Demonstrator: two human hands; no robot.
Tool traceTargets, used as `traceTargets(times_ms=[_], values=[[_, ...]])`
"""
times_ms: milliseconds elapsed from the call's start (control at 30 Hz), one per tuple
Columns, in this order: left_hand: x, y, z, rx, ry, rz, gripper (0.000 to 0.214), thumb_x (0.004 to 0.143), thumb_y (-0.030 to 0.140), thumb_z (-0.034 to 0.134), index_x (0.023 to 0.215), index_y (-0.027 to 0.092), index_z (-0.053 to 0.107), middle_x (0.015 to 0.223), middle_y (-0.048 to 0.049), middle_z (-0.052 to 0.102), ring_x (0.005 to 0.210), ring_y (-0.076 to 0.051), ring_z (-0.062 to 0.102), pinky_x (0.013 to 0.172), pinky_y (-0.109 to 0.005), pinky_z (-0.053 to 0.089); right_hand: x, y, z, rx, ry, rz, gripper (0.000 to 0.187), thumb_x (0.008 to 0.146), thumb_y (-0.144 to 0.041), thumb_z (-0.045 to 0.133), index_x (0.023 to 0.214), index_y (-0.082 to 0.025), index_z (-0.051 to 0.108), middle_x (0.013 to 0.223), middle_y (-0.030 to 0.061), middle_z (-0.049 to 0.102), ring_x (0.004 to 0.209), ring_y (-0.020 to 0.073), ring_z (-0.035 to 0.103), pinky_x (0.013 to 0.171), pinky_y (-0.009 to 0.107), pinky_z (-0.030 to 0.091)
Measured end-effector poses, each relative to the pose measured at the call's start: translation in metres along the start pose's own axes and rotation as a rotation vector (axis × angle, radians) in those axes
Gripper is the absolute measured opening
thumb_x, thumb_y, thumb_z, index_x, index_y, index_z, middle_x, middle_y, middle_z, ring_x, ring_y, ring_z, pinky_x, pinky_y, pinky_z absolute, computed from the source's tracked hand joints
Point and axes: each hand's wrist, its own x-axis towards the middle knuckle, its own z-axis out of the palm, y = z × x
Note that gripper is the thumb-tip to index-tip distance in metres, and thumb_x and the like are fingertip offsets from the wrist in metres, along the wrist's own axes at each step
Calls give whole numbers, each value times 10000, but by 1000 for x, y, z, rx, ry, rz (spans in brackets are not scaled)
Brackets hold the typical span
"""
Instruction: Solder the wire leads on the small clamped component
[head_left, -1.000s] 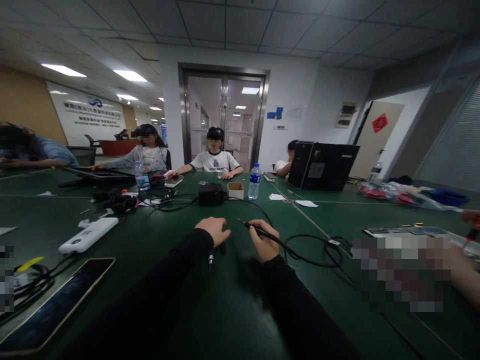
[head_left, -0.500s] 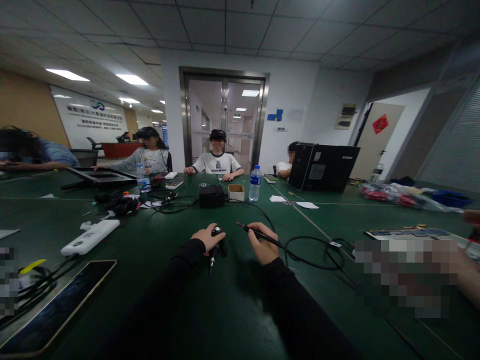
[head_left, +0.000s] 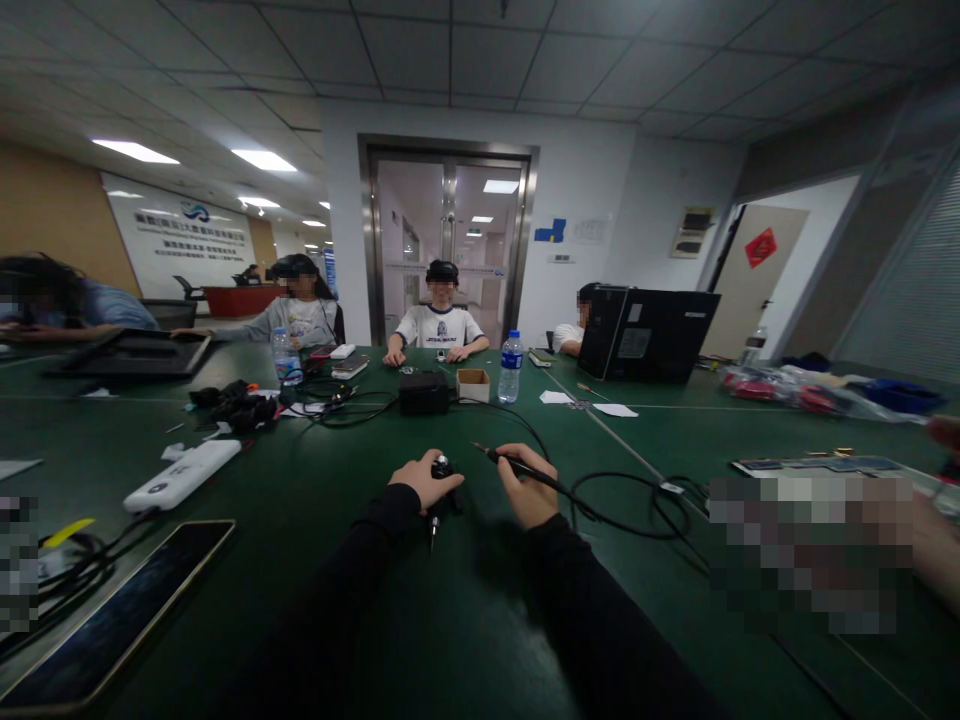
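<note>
A right hand pinches a slim black pen-shaped tool between thumb and fingers, the grip closed, in front of and to the right of a squat black box on a green tabletop. The tool's thin tip points left, clear of the other hand, and its dark cable trails from the rear end into loose loops farther right of the box.

Straight in front of the box, a left hand lies over a small dark device with a shiny rounded top and a slender metallic point, its thumb held out and fingers partly bent; how firmly they close on it cannot be told.

Just right of the box sits a small open carton of brown cardboard, its contents too dim to make out. Beyond the carton, on the same side, an upright clear plastic bottle wears a blue label and cap; a similar bottle stands left of the box. Far to the box's right, crinkled see-through bags show red items inside. Nearer than the box and well left lie a smooth white oblong case with rounded ends and a glass-faced phone.
</note>
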Motion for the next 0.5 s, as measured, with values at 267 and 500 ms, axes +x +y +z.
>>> traceTargets(times_ms=[267,500], values=[[-12,29,13,-5,29,33,636,697,633,586,1209,258,559,1012,-127,703,570,-210,667,543,-279,489,3,5,3,49,10,42,149,769,-272,538,785,-197,666,747,35,706,681,182,645,640,271,499],[-4,27,14,-157,-58,2,873,653,707,583,1361,214,455,1053,-177,698,425,-189,611,482,-299,472,2,6,4,82,4,45,144,788,-267,541,806,-201,668,773,36,706,725,190,652,683,282,509]])
